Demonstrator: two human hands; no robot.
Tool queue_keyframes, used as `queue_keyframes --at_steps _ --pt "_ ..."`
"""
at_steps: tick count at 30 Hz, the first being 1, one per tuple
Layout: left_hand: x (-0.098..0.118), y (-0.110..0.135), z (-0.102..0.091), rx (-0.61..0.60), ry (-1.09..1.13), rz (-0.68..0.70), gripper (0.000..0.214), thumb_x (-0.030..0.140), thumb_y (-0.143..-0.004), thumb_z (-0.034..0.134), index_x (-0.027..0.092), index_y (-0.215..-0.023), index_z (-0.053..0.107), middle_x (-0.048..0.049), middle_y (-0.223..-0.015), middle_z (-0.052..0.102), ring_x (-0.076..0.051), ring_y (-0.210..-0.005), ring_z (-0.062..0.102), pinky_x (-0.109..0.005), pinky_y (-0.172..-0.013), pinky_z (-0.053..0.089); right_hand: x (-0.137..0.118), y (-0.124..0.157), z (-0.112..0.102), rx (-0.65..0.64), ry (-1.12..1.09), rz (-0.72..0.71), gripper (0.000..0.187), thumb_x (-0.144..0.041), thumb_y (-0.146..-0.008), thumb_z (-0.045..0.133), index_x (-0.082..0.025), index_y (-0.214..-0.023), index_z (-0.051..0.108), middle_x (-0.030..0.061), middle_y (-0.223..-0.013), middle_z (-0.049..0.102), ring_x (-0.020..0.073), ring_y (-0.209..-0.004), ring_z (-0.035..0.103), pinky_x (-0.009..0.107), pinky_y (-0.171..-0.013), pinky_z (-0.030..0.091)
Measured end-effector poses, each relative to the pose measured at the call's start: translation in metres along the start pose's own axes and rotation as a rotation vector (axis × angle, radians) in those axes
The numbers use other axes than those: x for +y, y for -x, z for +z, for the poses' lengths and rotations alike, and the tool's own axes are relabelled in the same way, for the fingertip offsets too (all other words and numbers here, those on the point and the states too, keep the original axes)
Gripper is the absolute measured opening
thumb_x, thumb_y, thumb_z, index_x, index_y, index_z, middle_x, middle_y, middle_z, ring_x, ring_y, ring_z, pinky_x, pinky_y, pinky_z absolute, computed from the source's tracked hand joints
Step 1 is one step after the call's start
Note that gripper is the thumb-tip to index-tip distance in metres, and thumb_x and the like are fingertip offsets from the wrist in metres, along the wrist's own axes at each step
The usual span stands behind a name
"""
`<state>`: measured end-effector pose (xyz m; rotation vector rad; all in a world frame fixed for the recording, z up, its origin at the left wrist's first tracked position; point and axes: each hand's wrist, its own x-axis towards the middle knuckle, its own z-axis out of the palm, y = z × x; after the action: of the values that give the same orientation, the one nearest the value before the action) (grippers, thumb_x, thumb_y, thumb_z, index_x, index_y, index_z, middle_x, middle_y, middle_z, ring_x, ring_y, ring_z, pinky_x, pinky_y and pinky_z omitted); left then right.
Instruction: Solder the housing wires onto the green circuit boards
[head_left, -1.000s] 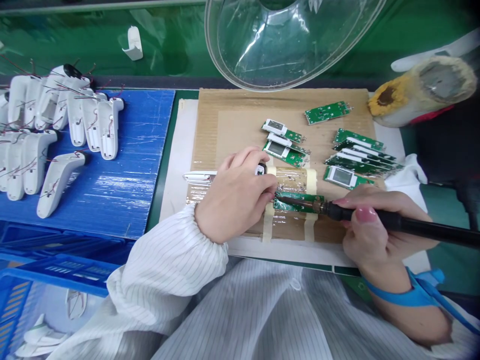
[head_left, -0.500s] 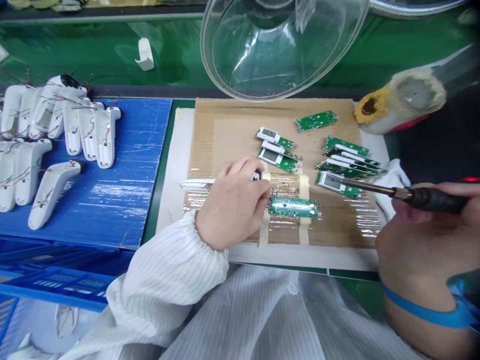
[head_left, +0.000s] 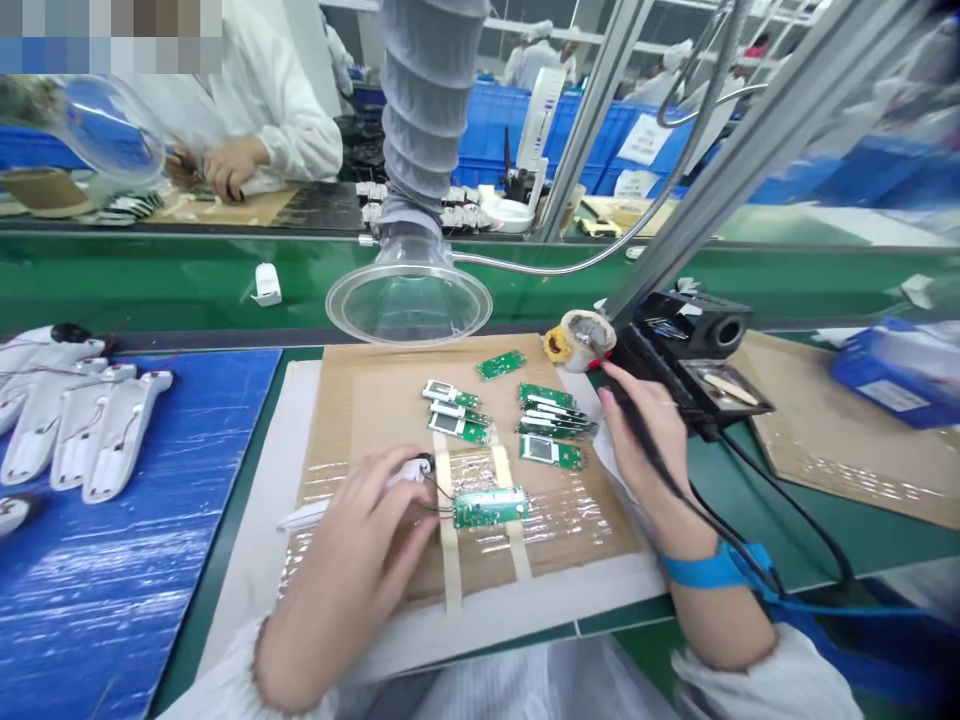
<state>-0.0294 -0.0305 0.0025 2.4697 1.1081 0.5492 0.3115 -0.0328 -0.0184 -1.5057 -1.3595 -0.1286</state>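
My left hand (head_left: 360,545) is curled around a white plastic housing (head_left: 304,516), whose dark-tipped end shows between thumb and fingers. Thin wires run from there to a green circuit board (head_left: 491,507) lying across two tape strips on the cardboard. In my right hand (head_left: 651,450) is a soldering iron (head_left: 634,415), its cable trailing over the wrist. The iron points at a round cup (head_left: 589,338) with a yellow sponge (head_left: 556,345) on its side; whether the tip touches the cup is hard to see. Several boards with small displays (head_left: 551,450) lie behind the wired one.
White housings with wires (head_left: 127,435) rest on a blue sheet (head_left: 217,470) at left. A clear fume hood (head_left: 409,300) hangs over the cardboard's back edge. At right stand a black station (head_left: 690,325) and a metal post (head_left: 720,160). A co-worker's hands (head_left: 225,165) are across the bench.
My head view has lifted, bringing the far bench into sight. The soldering iron has moved from near the boards to the sponge cup. My left hand stays at the housing beside the wired board.
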Motion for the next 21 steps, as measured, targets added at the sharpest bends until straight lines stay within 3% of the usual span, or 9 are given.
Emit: queue_keyframes --at_steps 4,7,8,12,14,16,21 --pt "-0.019 0.034 -0.017 -0.022 -0.188 0.042 0.024 0.030 -0.100 0.048 0.027 -0.121 0.059 -0.0095 -0.147 0.050 -0.031 -0.128 0.055 -0.056 -0.103 0.051 -0.012 0.010 -0.006 -0.066 0.016 0.142 0.037 -0.038 -0.096 0.055 -0.025 -0.130 0.061 0.0027 -0.096 0.077 0.0176 -0.081 0.073 0.037 -0.084 0.059" --pt "-0.008 0.055 -0.028 -0.073 -0.229 0.011 0.039 0.033 -0.102 0.043 0.030 -0.141 0.050 -0.0088 -0.139 0.059 -0.029 -0.113 0.067 -0.049 -0.091 0.061 -0.038 0.042 -0.015 -0.133 -0.071 0.184 0.041 -0.037 -0.095 0.057 -0.027 -0.135 0.055 0.0045 -0.115 0.076 0.0218 -0.106 0.073 0.043 -0.097 0.058" --pt "0.001 0.058 -0.030 -0.119 -0.187 0.001 0.042 0.036 -0.103 0.043 0.030 -0.144 0.047 -0.0079 -0.137 0.062 -0.027 -0.109 0.070 -0.045 -0.087 0.063 -0.047 0.055 -0.017 -0.192 -0.108 0.135 0.047 -0.037 -0.091 0.063 -0.029 -0.137 0.053 0.0055 -0.123 0.073 0.0240 -0.115 0.070 0.046 -0.101 0.056" --pt "0.041 0.054 -0.019 -0.295 0.106 -0.015 0.055 0.039 -0.101 0.053 0.026 -0.151 0.037 -0.0079 -0.128 0.069 -0.020 -0.096 0.074 -0.032 -0.080 0.064 -0.076 0.104 -0.015 -0.671 -0.203 -0.098 0.091 -0.044 -0.076 0.079 -0.025 -0.152 0.033 0.0124 -0.151 0.052 0.0325 -0.141 0.048 0.054 -0.114 0.048" --pt "0.050 0.046 -0.010 -0.293 0.129 -0.017 0.049 0.030 -0.101 0.052 0.020 -0.148 0.040 -0.0104 -0.122 0.071 -0.021 -0.094 0.073 -0.035 -0.081 0.064 -0.081 0.120 -0.008 -0.742 -0.219 -0.176 0.098 -0.045 -0.074 0.081 -0.026 -0.154 0.028 0.0115 -0.154 0.049 0.0333 -0.148 0.039 0.058 -0.117 0.043" --pt "0.053 0.037 -0.003 -0.260 0.054 0.012 0.036 0.020 -0.101 0.049 0.016 -0.136 0.052 -0.0112 -0.114 0.071 -0.023 -0.094 0.072 -0.040 -0.080 0.063 -0.081 0.129 -0.001 -0.729 -0.227 -0.212 0.098 -0.043 -0.074 0.082 -0.028 -0.154 0.027 0.0100 -0.153 0.049 0.0322 -0.150 0.035 0.060 -0.120 0.039" --pt "0.057 0.017 0.002 -0.293 -0.126 0.146 0.009 0.014 -0.095 0.057 0.015 -0.094 0.067 -0.0069 -0.095 0.064 -0.024 -0.088 0.064 -0.043 -0.078 0.060 -0.078 0.132 0.007 -0.713 -0.234 -0.182 0.100 -0.044 -0.074 0.082 -0.029 -0.154 0.025 0.0099 -0.154 0.049 0.0307 -0.147 0.040 0.059 -0.120 0.039"
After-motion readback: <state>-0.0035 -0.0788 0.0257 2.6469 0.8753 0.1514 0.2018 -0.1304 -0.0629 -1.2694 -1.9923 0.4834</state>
